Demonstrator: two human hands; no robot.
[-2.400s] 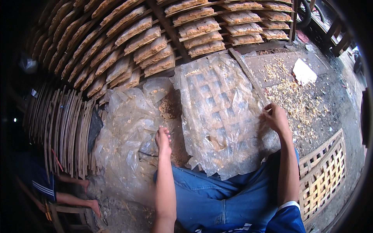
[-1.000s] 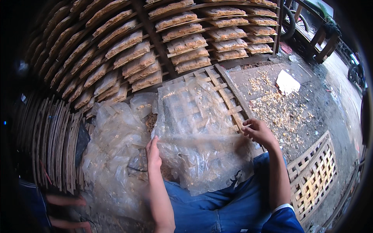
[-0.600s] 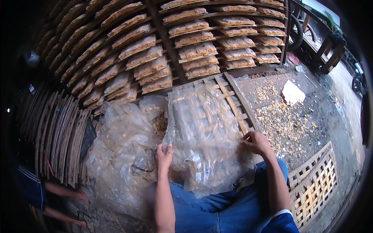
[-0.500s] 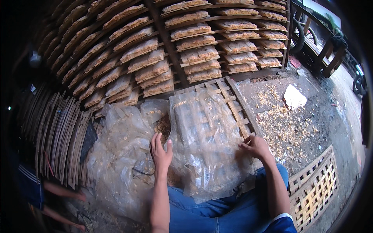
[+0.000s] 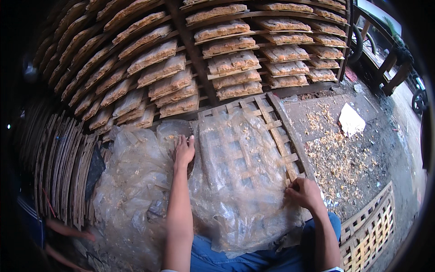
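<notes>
In front of me lies a woven bamboo tray [image 5: 274,124] with a wooden rim, partly covered by a crumpled, see-through plastic sheet [image 5: 226,181]. The sheet hangs over the near end onto my blue trousers. My right hand [image 5: 307,194] is closed at the right edge of the sheet, its fingertips pinched on the plastic. My left hand [image 5: 183,152] reaches past the left edge of the tray, fingers stretched out, over a dark gap holding crumbs. Left of it spreads a heap of loose plastic sheets [image 5: 131,181] strewn with yellowish bits.
A tall rack [image 5: 190,50] behind holds many pale orange slabs on boards. A stack of thin slatted trays [image 5: 59,167] stands at left, beside another person's arm [image 5: 68,230]. Crumbs [image 5: 335,158] and a white scrap [image 5: 351,119] lie at right, near another woven panel [image 5: 369,229].
My left hand has moved forward into the gap beside the tray. My right hand has slid slightly nearer along the sheet's right edge. The view has shifted a little.
</notes>
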